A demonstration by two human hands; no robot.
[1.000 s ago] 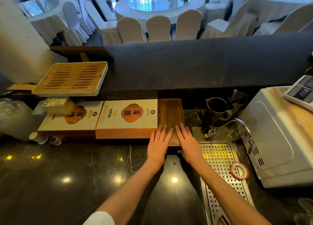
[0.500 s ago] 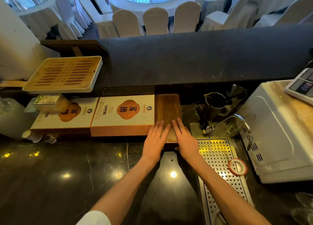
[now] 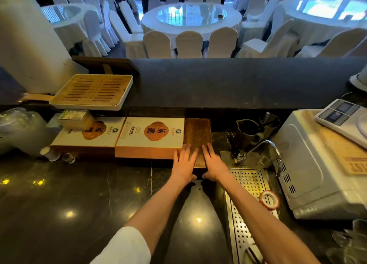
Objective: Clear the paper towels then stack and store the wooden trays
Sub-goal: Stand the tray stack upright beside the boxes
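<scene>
While both arms reach out straight, the left hand (image 3: 183,163) and right hand (image 3: 213,163) lie flat, fingers spread, on the near end of the wooden tray (image 3: 197,136). The tray is dark brown and long, lying flat right beside the orange box (image 3: 150,137).

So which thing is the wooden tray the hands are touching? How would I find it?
Find the long dark counter, then the two white-and-orange boxes lying at its far edge. Just right of them is the dark wooden tray, with the left hand and right hand flat on its near end. It is plain dark brown, narrow and unslatted, unlike the pale slatted tray up on the left.
</scene>
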